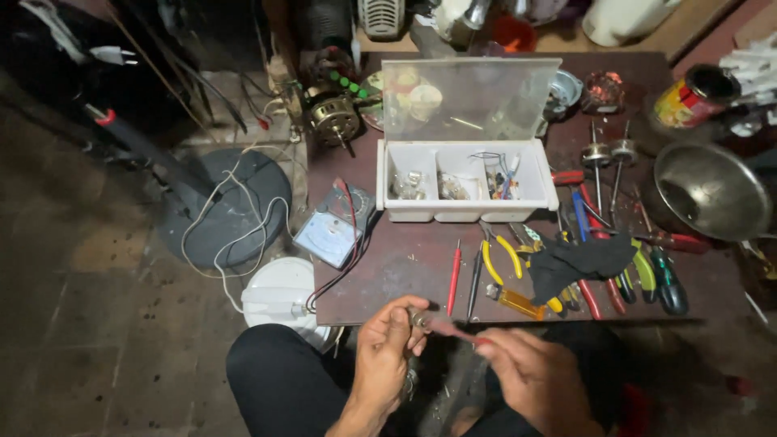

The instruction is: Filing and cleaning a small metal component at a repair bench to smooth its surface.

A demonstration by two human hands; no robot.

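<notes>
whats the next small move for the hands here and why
Probably steady the small metal part with the left hand and ease the red-handled tool in the right hand further into it: the tip already meets the part, both hands grip over the lap, and the blur hides the exact contact.

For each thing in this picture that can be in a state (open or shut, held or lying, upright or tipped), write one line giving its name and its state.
White parts box: clear lid raised, open.
Small metal part: pinched in left hand.
Red-handled tool: held by right hand, tip at the part.
Analog meter: lying tilted at the table edge.
Metal bowl: tipped on its side.
Black cloth: draped over pliers.
</notes>
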